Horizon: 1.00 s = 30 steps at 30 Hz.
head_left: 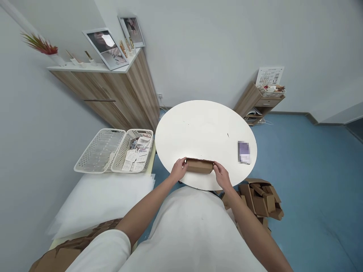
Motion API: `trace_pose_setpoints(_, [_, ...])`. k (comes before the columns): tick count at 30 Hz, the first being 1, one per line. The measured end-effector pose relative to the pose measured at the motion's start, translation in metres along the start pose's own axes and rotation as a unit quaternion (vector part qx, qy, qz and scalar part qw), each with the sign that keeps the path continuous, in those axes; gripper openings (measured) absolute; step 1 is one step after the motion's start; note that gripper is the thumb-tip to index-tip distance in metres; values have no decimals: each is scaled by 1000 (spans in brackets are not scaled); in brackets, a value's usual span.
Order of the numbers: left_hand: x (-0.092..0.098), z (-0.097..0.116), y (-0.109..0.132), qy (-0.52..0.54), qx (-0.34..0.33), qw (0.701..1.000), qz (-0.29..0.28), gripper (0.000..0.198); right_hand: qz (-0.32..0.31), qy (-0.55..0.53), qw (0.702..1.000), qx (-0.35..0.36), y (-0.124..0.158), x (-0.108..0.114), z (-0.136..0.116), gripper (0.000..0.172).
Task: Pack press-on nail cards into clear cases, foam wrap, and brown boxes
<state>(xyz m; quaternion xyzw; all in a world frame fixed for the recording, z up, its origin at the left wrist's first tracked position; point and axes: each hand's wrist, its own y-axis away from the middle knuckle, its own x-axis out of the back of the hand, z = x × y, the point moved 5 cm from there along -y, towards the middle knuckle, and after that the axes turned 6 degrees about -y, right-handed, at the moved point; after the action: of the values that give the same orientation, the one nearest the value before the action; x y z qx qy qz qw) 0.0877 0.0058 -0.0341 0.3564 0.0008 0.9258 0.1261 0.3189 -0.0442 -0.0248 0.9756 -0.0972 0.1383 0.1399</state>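
A small brown cardboard box (199, 166) lies lengthwise at the near edge of the white round table (198, 124). My left hand (179, 169) grips its left end, with thumb and fingers closed on the cardboard. At the opposite end, my right hand (221, 175) holds the box in the same way. A dark opening shows along its upper edge; what is inside cannot be made out. Right of my hands, a purple and white item (244, 152), blurred by pixelation, rests on the table.
Left of the table stand two white baskets, one with clear packets (103, 149), one with printed papers (137, 155). White sheets (104, 196) lie below them. A carton of folded cardboard boxes (262, 200) sits on the floor at right. Cabinets (124, 94) line the wall.
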Motion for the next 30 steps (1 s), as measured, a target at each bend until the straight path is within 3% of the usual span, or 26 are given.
trace_pose_setpoints(6, [3,3,-5,-39,5,999,1,40,25,44,999,13,-6,2,-5,46])
trace_pose_setpoints(11, [3,8,-8,-80,-1,997,-7,40,10,2,1000,-26,-8,0,-6,46])
trace_pose_setpoints(21, [7,13,-4,-25,-29,999,11,39,-1,-19,998,-57,-8,1,1,46])
trace_pose_setpoints(30, [1,-8,-8,105,94,990,6,36,-22,-71,991,-115,-4,-4,2,40])
